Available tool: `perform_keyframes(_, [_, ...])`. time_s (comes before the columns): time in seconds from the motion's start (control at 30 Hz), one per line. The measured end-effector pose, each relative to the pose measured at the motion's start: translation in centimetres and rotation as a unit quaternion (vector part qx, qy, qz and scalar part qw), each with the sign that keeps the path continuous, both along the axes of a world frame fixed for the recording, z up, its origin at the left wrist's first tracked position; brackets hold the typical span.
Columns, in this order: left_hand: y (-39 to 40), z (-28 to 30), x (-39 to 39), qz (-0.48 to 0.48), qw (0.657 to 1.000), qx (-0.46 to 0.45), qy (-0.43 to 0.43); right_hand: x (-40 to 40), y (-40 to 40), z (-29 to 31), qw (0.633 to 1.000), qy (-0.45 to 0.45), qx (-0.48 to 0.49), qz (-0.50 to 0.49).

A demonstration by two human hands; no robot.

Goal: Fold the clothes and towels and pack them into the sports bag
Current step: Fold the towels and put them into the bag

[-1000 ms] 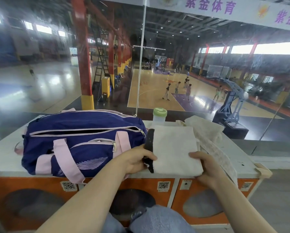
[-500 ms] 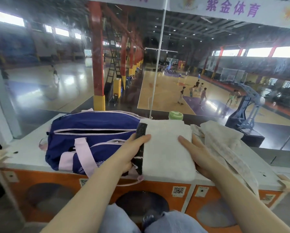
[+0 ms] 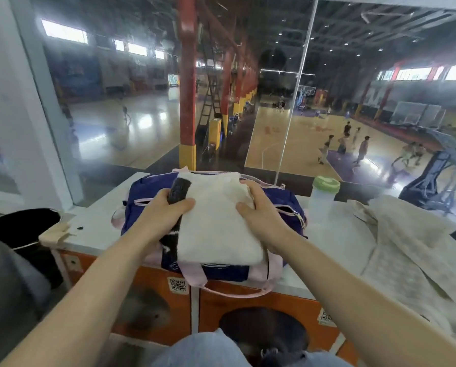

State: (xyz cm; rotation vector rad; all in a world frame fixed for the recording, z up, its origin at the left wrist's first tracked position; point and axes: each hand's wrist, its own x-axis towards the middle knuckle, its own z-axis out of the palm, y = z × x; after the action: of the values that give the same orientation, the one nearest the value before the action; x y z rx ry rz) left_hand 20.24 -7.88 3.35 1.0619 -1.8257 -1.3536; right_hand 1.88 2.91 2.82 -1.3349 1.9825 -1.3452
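Note:
A folded white towel (image 3: 216,223) with a dark band along its left edge is held above the navy sports bag (image 3: 287,205), which has pink straps and stands on the white counter (image 3: 94,223). My left hand (image 3: 163,215) grips the towel's dark left edge. My right hand (image 3: 258,210) grips its right side, fingers curled over the top. The towel hides most of the bag's top; part of the zip opening shows at the right. A cream patterned garment (image 3: 412,250) lies spread on the counter to the right.
A clear bottle with a green lid (image 3: 323,200) stands right of the bag. A glass wall rises just behind the counter. A black bin (image 3: 17,229) sits at the left. Orange lockers (image 3: 248,313) front the counter below.
Both hands have carried the folded towel leftward from the counter to above the bag. The camera has swung left with it.

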Motion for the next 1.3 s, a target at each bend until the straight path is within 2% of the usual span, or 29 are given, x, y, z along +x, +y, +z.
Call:
perform_keyframes(0.13, [-3.5, 0.2, 1.6, 0.015, 0.989, -0.083, -0.123, 1.6, -3.3, -0.4, 1.000, -0.025, 0.003, -0.009])
perform_keyframes(0.3, [-5.9, -0.9, 2.7, -0.018, 0.942, -0.244, -0.228, 1.9, -4.9, -1.7, 0.996, 0.039, -0.071, -0.039])
perform_keyframes(0.37, [-7.1, -1.5, 3.0, -0.002, 0.912, -0.330, -0.243, 1.6, -5.0, -2.0, 0.995, 0.028, -0.089, -0.042])
perform_keyframes(0.6, [-9.6, -3.7, 3.0, -0.009, 0.854, -0.464, -0.236, -0.2, -4.0, -3.4, 0.990, 0.052, -0.117, -0.061])
perform_keyframes(0.7, [-9.8, -4.3, 3.0, -0.058, 0.859, -0.459, -0.221, -1.7, -3.4, -3.6, 0.989, 0.021, -0.118, -0.090])
perform_keyframes(0.8, [-10.0, -5.0, 2.9, -0.047, 0.863, -0.440, -0.243, -2.4, -3.2, -3.8, 0.989, 0.005, -0.112, -0.094])
perform_keyframes(0.87, [-9.9, -5.1, 2.8, -0.019, 0.845, -0.455, -0.281, -2.3, -3.3, -3.8, 0.990, 0.008, -0.104, -0.091])
perform_keyframes(0.97, [-9.5, -4.5, 2.8, 0.022, 0.801, -0.494, -0.339, -2.2, -3.4, -3.6, 0.990, 0.007, -0.104, -0.096])
perform_keyframes(1.07, [-9.0, -4.1, 2.7, 0.027, 0.768, -0.517, -0.377, -2.3, -3.3, -3.7, 0.990, -0.001, -0.100, -0.101])
perform_keyframes(1.23, [-9.4, -2.7, 2.2, -0.006, 0.760, -0.523, -0.385, -2.3, -3.0, -3.0, 0.994, -0.012, -0.087, -0.063])
perform_keyframes(1.3, [-9.9, -1.3, 2.0, -0.020, 0.771, -0.521, -0.364, -2.4, -3.0, -2.2, 0.996, 0.001, -0.087, -0.025])
